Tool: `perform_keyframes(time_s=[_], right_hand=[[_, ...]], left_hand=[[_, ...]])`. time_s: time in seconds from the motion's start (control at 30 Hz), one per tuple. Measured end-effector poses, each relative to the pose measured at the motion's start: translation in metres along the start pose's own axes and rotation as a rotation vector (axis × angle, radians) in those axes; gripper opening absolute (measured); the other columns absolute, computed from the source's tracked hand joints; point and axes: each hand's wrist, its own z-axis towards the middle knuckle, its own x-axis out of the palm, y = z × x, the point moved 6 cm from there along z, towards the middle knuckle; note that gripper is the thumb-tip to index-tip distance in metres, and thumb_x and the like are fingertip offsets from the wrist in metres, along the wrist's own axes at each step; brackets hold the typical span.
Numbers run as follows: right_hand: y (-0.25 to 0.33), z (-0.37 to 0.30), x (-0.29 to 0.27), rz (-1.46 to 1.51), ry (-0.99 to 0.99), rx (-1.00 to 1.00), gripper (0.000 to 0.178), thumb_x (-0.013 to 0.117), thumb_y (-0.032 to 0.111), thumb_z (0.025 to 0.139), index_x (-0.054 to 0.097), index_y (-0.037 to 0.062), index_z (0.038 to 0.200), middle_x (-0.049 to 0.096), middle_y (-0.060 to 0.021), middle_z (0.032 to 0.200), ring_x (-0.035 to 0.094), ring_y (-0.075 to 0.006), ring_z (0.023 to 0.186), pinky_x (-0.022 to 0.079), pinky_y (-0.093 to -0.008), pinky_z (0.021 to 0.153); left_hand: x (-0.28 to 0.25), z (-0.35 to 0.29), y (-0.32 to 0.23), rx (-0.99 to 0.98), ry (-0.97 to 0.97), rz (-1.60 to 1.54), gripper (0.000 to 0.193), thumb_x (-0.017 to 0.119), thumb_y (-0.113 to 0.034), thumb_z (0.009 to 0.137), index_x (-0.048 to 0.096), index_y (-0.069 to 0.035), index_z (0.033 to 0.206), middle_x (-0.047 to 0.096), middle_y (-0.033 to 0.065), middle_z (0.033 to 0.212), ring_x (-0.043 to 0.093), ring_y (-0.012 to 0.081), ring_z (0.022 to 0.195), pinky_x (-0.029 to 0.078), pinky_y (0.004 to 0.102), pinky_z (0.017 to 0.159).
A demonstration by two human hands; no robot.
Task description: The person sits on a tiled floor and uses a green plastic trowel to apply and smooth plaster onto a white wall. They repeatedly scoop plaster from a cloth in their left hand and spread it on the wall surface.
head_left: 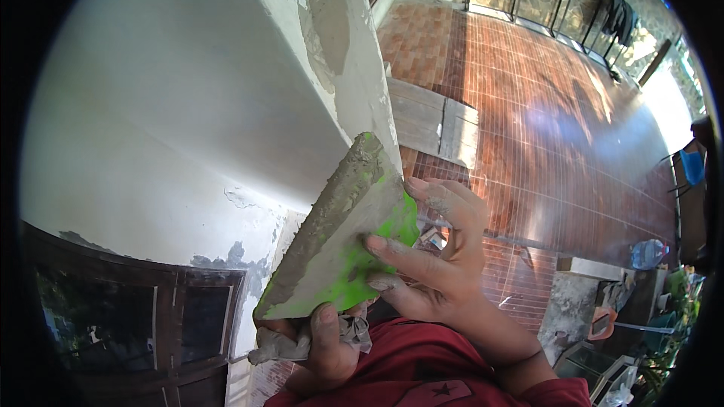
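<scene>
I hold a bright green plastering float [388, 218] tilted up in front of my chest. A thick band of wet grey mortar [324, 215] runs along its upper left edge, and a thinner smear covers its face. My left hand [332, 347] is closed at its lower edge, thumb on the near face; the fingers behind are largely hidden. A crumpled grey, mortar-stained thing [290, 347], perhaps a rag, lies by that hand. My right hand [445, 256] grips the right corner, with two digits against the face and other fingers curled at the edge. Mortar stains its fingertips.
Close on the left stands a white wall [166, 128] with a patchy grey column edge [328, 30]. Dark-framed windows [128, 316] are below it. Red tiled floor [528, 151] stretches right, with grey boards [434, 120] on it. A clear water jug [648, 254] and clutter sit at the right.
</scene>
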Motion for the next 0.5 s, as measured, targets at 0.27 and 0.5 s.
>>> perform_keyframes(time_s=[0.27, 0.5], right_hand=[[-0.006, -0.007, -0.003, 0.127, -0.144, 0.021, 0.032, 0.078, 0.020, 0.062, 0.076, 0.0122, 0.093, 0.060, -0.0191, 0.126, 0.055, -0.0355, 0.106, 0.045, -0.0423, 0.092], [-0.021, -0.008, -0.011, 0.080, -0.151, 0.096, 0.033, 0.072, 0.001, 0.058, 0.072, 0.0042, 0.090, 0.066, -0.0192, 0.116, 0.059, -0.0348, 0.105, 0.045, -0.0415, 0.091]], left_hand=[[-0.001, 0.004, 0.002, 0.003, -0.022, -0.045, 0.051, 0.069, -0.015, 0.085, 0.033, -0.005, 0.121, 0.050, 0.0170, 0.118, 0.059, 0.0244, 0.101, 0.053, 0.0371, 0.083], [-0.014, -0.002, 0.010, 0.112, -0.022, 0.031, 0.045, 0.070, -0.009, 0.085, 0.033, -0.008, 0.109, 0.050, 0.0113, 0.104, 0.060, 0.0214, 0.091, 0.053, 0.0337, 0.074]])
